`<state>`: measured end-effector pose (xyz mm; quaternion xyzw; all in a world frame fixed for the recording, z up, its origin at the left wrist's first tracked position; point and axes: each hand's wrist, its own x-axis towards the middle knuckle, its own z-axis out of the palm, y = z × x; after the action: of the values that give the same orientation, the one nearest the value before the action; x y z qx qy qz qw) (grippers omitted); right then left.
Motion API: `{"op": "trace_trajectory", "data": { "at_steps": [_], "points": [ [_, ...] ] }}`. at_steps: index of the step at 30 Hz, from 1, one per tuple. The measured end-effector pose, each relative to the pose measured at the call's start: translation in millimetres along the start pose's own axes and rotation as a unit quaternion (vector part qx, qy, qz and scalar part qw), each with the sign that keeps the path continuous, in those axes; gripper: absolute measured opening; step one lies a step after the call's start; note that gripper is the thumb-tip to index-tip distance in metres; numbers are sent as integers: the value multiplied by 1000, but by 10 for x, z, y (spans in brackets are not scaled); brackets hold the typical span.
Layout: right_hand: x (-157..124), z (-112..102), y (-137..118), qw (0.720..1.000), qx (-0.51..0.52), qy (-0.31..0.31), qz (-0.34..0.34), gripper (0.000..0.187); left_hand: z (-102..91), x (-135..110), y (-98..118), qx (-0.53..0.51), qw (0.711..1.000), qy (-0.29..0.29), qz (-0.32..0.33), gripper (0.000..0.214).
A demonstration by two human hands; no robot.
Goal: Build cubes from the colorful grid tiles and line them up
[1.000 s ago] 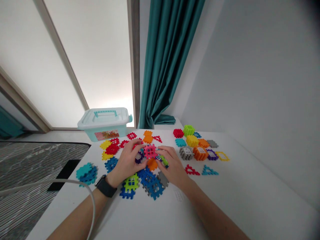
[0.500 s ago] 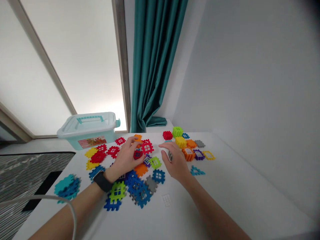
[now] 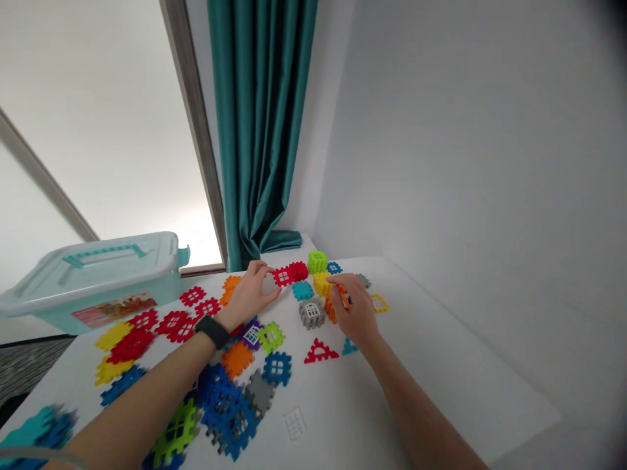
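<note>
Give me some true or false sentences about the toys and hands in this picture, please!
1. A watch is on the left hand's wrist. True.
2. The right hand is empty. False: it holds a small orange piece.
3. The plastic box is on the right side of the table. False: it is on the left side.
4. A red triangle lies on the table. True.
5. The curtain is pink. False: it is teal.

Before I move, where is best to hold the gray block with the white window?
Grip the gray block by its two notched side walls, coming from above on its right, with your right hand. It stands boxy and upright, so the sides offer edges, and that hand is nearest.
</note>
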<state>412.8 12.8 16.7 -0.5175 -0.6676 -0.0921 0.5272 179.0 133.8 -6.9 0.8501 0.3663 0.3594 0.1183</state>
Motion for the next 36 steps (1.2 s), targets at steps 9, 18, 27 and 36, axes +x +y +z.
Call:
{"op": "trace_trajectory", "data": {
  "at_steps": [9, 18, 27, 36],
  "points": [
    [-157, -34, 64, 1000, -22, -18, 10, 23, 360, 418, -141, -11, 1000, -14, -14, 34],
    [-160, -39, 68, 999, -25, -10, 20, 23, 575, 569, -193, -29, 999, -35, -15, 33],
    [-137, -41, 30, 1000, -29, -7, 1, 22, 671, 609, -223, -32, 999, -39, -18, 31],
    [-137, -51, 1, 999, -29, -16, -2, 21, 691, 600, -255, -28, 999, -40, -23, 31]
  ]
}}
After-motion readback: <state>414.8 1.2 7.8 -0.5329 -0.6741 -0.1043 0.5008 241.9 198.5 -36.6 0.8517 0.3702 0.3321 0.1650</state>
